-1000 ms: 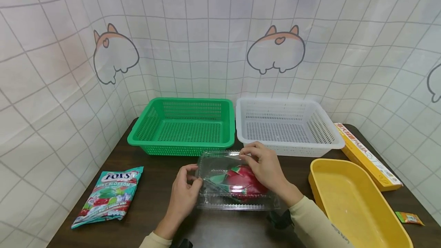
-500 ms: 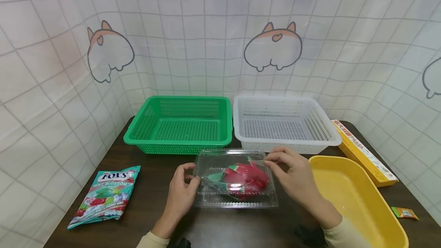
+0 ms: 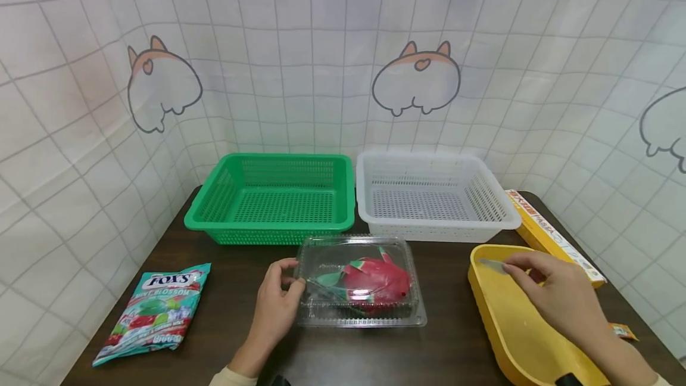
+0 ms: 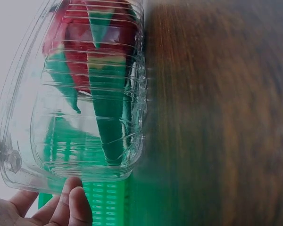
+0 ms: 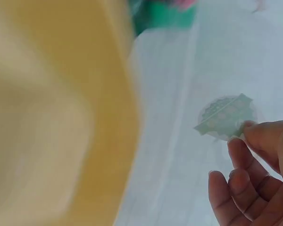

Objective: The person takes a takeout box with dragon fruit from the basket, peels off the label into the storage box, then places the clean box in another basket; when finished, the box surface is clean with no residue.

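A clear plastic clamshell box (image 3: 354, 302) with a red dragon fruit (image 3: 377, 282) inside rests on the dark table. My left hand (image 3: 277, 299) holds the box's left side, its fingers bent at the edge; the left wrist view shows fingertips (image 4: 74, 182) against the plastic. Between thumb and forefinger, my right hand (image 3: 563, 293) pinches a thin round translucent sticker (image 5: 226, 117) with a pale green leaf-like print. That hand is above the yellow tub (image 3: 485, 320), apart from the clamshell box. The sticker appears small and pale in the head view.
A green basket (image 3: 268, 237) and a white basket (image 3: 436, 232) stand side by side at the back. On the left lies a Fox's candy bag (image 3: 155, 311). A yellow pasta box (image 3: 552, 237) and a small snack packet (image 3: 623, 331) lie on the right.
My right hand has come away from the clamshell box and moved right, over the yellow tub, with the sticker pinched in it. My left hand has stayed at the box.
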### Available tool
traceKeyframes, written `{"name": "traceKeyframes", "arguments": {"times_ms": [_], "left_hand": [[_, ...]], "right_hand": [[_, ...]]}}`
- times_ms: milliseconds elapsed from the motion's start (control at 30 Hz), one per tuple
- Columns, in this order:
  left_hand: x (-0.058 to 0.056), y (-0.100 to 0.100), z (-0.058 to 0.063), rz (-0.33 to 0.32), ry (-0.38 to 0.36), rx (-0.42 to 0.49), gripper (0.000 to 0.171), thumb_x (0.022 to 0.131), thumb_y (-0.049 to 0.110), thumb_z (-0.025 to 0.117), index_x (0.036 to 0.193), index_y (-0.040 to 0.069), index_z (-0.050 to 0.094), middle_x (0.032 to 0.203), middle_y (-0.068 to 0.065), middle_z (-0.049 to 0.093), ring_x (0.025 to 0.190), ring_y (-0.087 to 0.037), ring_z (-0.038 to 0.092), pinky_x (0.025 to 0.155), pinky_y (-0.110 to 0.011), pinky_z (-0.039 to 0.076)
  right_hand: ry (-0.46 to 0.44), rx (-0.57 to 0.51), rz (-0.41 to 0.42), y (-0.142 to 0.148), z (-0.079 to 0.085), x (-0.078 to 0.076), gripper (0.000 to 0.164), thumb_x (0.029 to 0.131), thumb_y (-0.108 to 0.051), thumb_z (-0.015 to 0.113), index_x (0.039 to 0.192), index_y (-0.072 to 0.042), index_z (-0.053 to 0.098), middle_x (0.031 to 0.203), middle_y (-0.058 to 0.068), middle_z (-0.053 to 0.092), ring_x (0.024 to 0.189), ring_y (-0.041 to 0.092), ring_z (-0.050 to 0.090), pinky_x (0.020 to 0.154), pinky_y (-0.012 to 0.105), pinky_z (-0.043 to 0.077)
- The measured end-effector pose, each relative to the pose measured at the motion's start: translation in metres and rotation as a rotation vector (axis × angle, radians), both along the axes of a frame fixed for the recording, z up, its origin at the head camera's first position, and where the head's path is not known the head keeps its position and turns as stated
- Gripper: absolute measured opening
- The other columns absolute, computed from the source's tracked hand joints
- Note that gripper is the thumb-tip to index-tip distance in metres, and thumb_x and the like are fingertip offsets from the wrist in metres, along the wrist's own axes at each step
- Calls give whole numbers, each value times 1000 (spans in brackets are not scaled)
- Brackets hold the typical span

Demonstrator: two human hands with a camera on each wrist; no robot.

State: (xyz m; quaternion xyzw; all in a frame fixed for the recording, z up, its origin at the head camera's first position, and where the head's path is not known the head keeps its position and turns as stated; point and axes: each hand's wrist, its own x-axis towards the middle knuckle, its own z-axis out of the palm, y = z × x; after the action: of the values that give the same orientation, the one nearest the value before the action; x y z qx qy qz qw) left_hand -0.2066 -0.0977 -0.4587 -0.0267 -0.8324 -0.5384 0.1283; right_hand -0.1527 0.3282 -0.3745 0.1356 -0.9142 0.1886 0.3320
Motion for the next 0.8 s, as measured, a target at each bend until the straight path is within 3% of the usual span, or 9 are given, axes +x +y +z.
{"name": "traceKeyframes", "arguments": {"times_ms": [133,300,567,800], "left_hand": [[1,0,0,6,-6,-6,32,89,11,61,121,10,58,123,-5,57,90,-17,60,68,-32,47],[0,0,0,7,-21,-10,32,89,11,60,121,11,58,124,-4,57,91,-17,60,70,-33,47],[1,-2,1,4,-39,-5,32,90,11,60,122,11,58,124,-6,57,89,-17,60,67,-31,47],[0,-2,2,-1,-23,-14,33,89,11,60,122,9,58,124,-7,57,87,-17,61,65,-31,47]], "right_hand": [[-115,99,-86,38,-7,-1,16,77,-5,79,83,-18,73,64,-12,61,50,-3,38,45,19,32],[-269,178,-108,64,-19,-2,10,82,-11,77,82,-20,73,69,-12,63,54,-4,43,47,23,37],[-387,181,-94,69,-28,-13,3,84,-21,76,83,-20,74,74,-12,67,57,-2,47,50,23,39],[-410,172,-65,69,-36,-18,5,81,-17,78,85,-18,74,75,-9,69,60,1,53,51,25,41]]}}
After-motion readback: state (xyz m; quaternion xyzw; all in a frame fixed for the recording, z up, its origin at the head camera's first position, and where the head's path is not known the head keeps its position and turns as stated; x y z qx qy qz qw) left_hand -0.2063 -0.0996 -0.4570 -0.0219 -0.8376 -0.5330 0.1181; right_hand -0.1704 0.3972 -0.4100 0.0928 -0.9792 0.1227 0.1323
